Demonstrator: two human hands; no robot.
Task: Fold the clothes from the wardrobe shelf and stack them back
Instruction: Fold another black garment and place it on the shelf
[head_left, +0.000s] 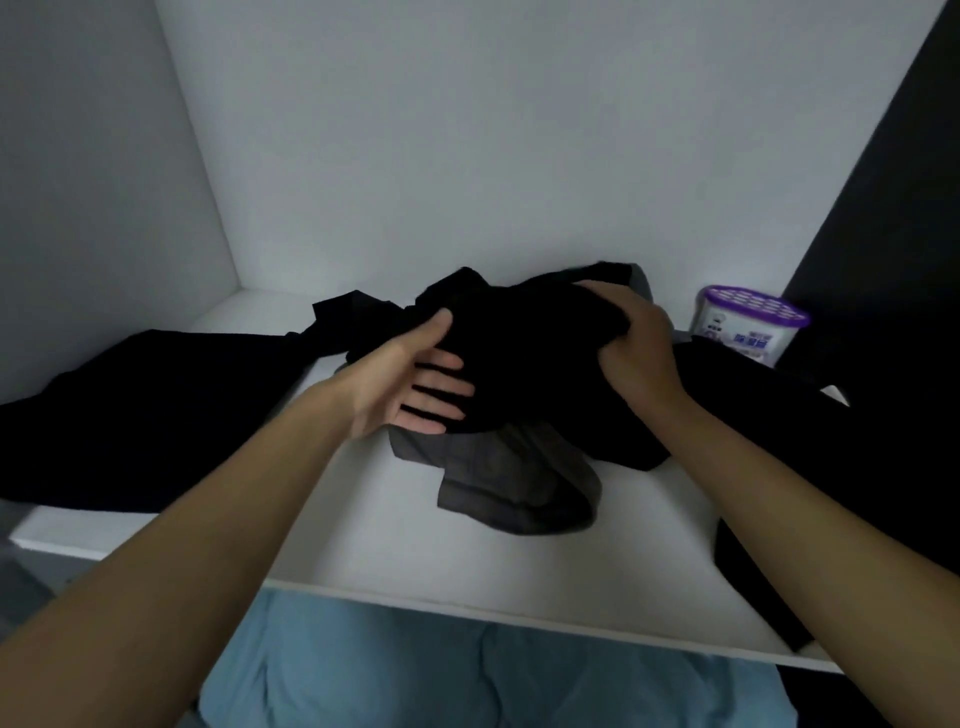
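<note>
— How will that black bundle (524, 358) handle?
— Soft, limp and light, I'd judge. It sits on a grey garment (509, 483) in the middle of the shelf (519, 561). My right grip (636, 348) curls round its far edge. My left grip (415, 387) lies spread against its left side.
— Where to hold?
— By a hem, I think; elsewhere it sags.

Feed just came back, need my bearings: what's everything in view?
shelf: one, white, wardrobe interior
held garment: one, black, mid-shelf, bunched
grey garment: one, dark grey, beneath it, nearer shelf front
left garment: one, black, shelf left
right garment: one or more, black, shelf right
tub: one, white, purple lid, back right
blue fabric: one, light blue, below shelf
left hand: one, fingers straight against held garment
right hand: one, grips held garment's top
</note>
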